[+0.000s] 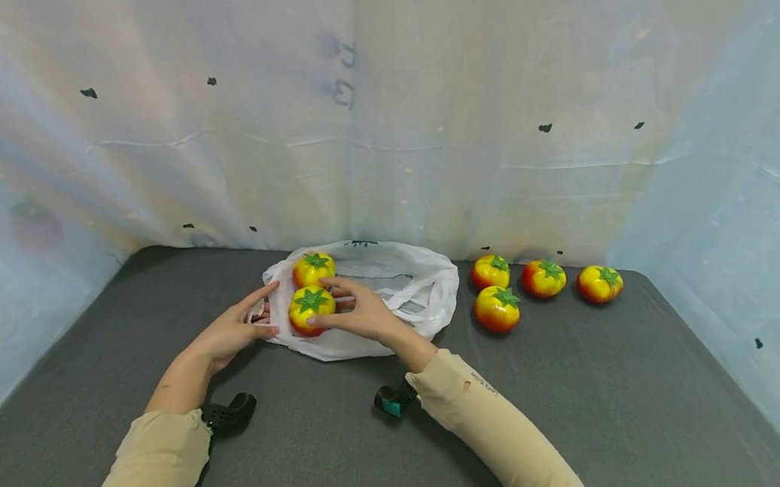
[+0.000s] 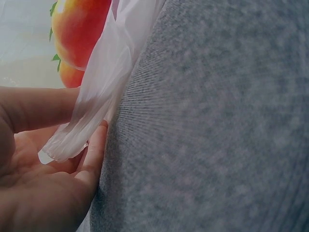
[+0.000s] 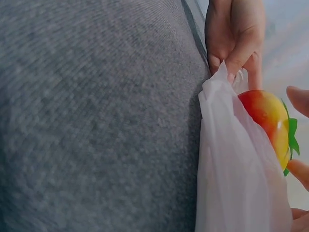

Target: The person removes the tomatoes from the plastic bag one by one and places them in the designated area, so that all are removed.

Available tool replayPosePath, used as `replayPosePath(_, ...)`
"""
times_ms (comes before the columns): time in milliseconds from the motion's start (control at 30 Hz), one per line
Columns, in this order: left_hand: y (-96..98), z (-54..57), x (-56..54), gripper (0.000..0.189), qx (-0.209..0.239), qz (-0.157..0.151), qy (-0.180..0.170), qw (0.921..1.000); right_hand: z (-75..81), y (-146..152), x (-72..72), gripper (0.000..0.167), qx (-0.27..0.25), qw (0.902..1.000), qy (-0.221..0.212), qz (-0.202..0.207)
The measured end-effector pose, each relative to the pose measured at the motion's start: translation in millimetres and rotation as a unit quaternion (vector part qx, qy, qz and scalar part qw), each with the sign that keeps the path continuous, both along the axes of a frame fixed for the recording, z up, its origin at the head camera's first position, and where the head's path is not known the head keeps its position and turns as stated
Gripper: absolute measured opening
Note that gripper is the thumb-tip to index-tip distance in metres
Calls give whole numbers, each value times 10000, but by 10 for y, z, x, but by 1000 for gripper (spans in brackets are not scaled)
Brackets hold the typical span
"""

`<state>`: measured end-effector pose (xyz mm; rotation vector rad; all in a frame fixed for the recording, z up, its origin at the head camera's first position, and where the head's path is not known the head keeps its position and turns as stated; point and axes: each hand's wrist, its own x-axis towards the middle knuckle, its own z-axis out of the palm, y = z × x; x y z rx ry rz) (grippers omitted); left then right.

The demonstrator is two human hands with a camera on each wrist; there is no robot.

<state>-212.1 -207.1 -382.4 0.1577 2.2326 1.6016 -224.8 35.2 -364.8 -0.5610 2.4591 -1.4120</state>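
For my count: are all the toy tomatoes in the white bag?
No, four toy tomatoes lie on the dark table, to the right of the white bag.

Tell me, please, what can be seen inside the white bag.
The bag holds a front fruit and a rear fruit, both red and yellow, toward its left end. Their undersides are covered, and I cannot tell whether anything lies beneath the bag's folds.

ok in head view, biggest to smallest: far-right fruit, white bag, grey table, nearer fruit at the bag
1. Grey table
2. White bag
3. Far-right fruit and nearer fruit at the bag: too alike to rank
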Motion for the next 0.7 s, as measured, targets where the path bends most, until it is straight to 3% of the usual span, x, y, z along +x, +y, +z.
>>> replayPosePath(700,2,-12,-12,89,-20,31,-28,10000,-46,-21,-15,61,78,10000,-19,-7)
